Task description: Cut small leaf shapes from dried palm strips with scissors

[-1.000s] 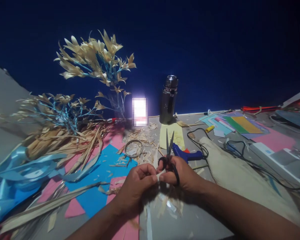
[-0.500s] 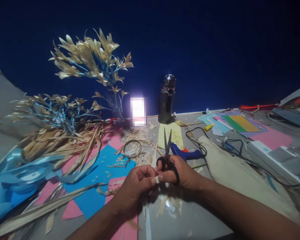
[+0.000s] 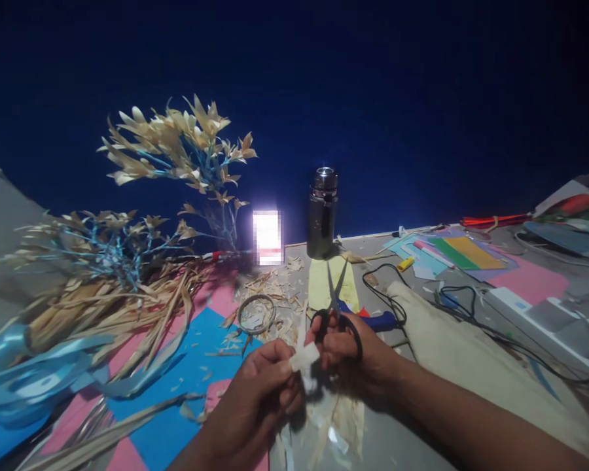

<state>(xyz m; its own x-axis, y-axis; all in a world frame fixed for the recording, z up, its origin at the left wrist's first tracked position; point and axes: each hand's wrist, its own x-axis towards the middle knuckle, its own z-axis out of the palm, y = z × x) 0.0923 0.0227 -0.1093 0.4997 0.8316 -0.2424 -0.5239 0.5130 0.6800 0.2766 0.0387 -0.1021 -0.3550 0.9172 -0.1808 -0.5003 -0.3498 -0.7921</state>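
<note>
Between the fingertips of my left hand (image 3: 272, 379) is a small pale piece (image 3: 305, 358), its free end pointing right. My right hand (image 3: 351, 350) has its fingers through the black handles of a pair of scissors (image 3: 336, 297); the blades stand apart and point away from me. The pale piece lies just left of my right fingers, and whether they touch it is unclear. Dry scraps (image 3: 338, 425) lie beneath my hands. Beyond the scissors is a yellow sheet (image 3: 319, 281), with a blue glue gun (image 3: 380, 321) partly behind my right hand.
A tape ring (image 3: 256, 314) sits among shavings beyond my left hand. Dried-leaf branches (image 3: 177, 137), husk strips (image 3: 73, 314) and blue ribbon (image 3: 34, 373) fill the left. A dark flask (image 3: 321, 226) stands at the back. On the right are a cloth (image 3: 451, 347), cables and a power strip (image 3: 535, 327).
My hands have parted slightly, and the pale piece between my left fingertips shows more fully. The scissors have shifted right. The whole view has tilted, so the background sits lower.
</note>
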